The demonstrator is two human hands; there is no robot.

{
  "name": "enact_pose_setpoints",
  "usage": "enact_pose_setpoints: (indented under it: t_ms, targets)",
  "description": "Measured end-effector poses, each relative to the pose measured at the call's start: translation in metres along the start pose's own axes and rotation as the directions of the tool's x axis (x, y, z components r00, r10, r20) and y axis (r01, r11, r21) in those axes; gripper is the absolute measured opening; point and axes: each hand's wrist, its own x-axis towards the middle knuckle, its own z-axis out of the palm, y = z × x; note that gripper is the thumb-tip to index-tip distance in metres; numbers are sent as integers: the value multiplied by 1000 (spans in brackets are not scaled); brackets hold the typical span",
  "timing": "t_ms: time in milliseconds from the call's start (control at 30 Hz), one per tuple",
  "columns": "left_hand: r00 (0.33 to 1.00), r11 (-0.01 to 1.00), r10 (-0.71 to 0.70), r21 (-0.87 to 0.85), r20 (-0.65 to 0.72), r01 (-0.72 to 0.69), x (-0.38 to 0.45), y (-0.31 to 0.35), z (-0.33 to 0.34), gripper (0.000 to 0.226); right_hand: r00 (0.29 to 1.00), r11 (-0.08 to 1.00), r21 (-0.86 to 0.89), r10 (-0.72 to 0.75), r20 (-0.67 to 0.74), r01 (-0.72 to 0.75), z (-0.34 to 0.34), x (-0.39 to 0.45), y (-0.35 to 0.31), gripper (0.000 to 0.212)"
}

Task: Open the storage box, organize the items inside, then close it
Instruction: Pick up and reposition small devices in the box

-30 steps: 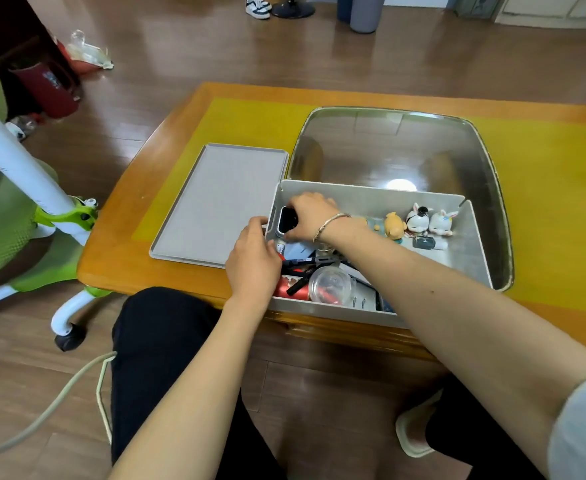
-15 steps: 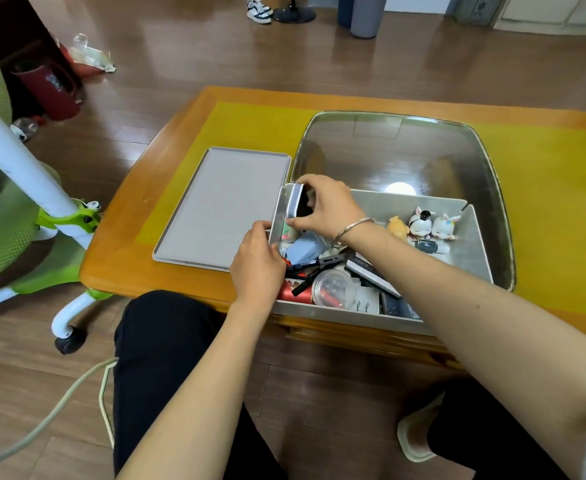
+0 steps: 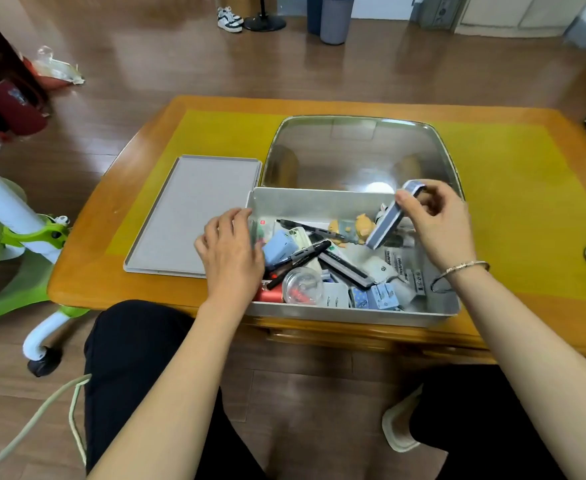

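You've carried that flat grey-blue case [image 3: 390, 220] from 9 o'clock over to 2 o'clock in the storage box [image 3: 354, 315], right hand [image 3: 438, 223] fingers pinching it, so sorting's underway. Left hand [image 3: 231, 251] rests loose on the box's 9 o'clock wall. Lid [image 3: 191, 213] lies on the worktop at 9; pens [image 3: 300, 258] and figurines [image 3: 364, 225] clutter where it'd land

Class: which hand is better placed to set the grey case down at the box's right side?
Right hand: it already pinches the grey case above the box's right side; the left hand rests at the left wall.
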Motion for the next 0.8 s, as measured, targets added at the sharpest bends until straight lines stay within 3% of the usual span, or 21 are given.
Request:
enact_pose_setpoints:
  t_ms: [67, 133, 233, 333, 400, 500, 667, 733, 800]
  targets:
    - [995, 994, 101, -33, -1, -101, 1, 13, -3, 56, 999, 999, -37, 16, -29, -17, -17, -4, 14, 30]
    - [954, 957, 272, -139, 125, -255, 5, 35, -2, 58, 999, 998, -41, 38, -34, -39, -26, -10, 26, 26]
    - [745, 855, 519, -232, 419, -465, 12, 70, 8, 59, 997, 997, -51, 51, -51, -53, -30, -19, 35, 25]
    - [550, 818, 526, -211, 648, -534, 19, 90, 19, 60, 995, 994, -73, 71, -65, -76, -27, -26, 42, 23]
    - [497, 804, 502, -170, 708, -570, 23, 100, 23, 49, 995, 992, -105, 68, -69, -75, -25, -29, 45, 27]
    - [524, 751, 573, -147, 630, -644, 23, 105, 28, 32, 996, 989, -137, 50, -72, -59, -22, -30, 45, 31]
    - [663, 747, 661, -219, 353, -628, 31, 94, 15, 52, 995, 988, -142, 52, -88, -65, -22, -32, 45, 32]
    - [729, 774, 633, -210, 261, -597, 43, 78, 6, 47, 992, 987, -145, 55, -112, -71, -23, -32, 44, 32]
    - [793, 842, 538, -127, 286, -525, 54, 56, 0, 43, 989, 986, -145, 58, -135, -77, -24, -31, 45, 32]
